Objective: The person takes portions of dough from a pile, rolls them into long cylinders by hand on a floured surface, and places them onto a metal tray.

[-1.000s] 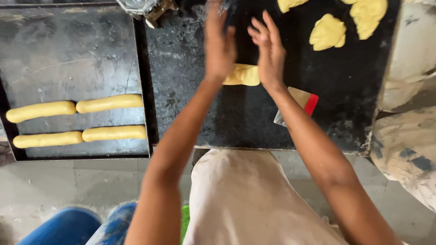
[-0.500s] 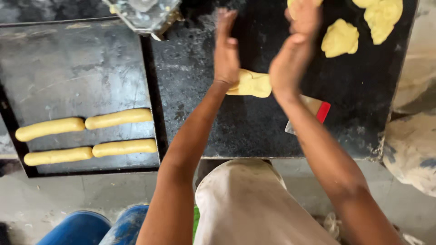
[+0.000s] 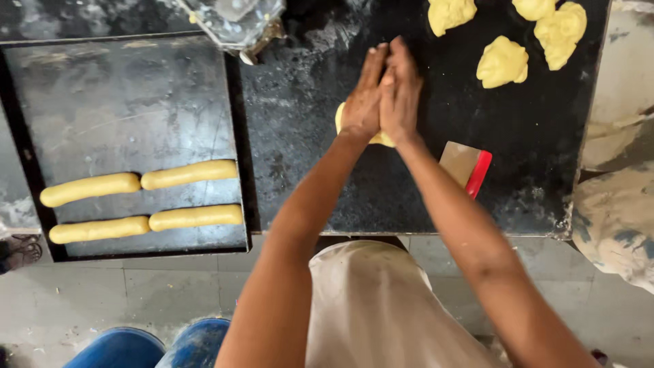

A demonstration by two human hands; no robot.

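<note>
Both your hands have come together since half a second ago: then they stood apart above the dough, now your left hand (image 3: 362, 102) and right hand (image 3: 402, 95) lie flat, side by side and touching, fingers straight, pressed down on the yellow dough piece (image 3: 340, 117). Only its edges peep out below your palms, left of and just under the wrists.

That dough piece sits on the black work slab (image 3: 300, 157), near the slab's middle. It looks soft and light, likely to give under any weight and hold the shape you leave it, so even palm pressure suits it better than a fingertip pinch, which would probably dent it. Lift it from underneath along its length.

On the slab's far right lie rough dough lumps (image 3: 503, 63). A red-edged scraper (image 3: 466, 167) rests on the slab just right of your right forearm. Left of the slab, touching it, a dark tray (image 3: 122, 102) bears four rolled dough logs (image 3: 187, 174).
</note>
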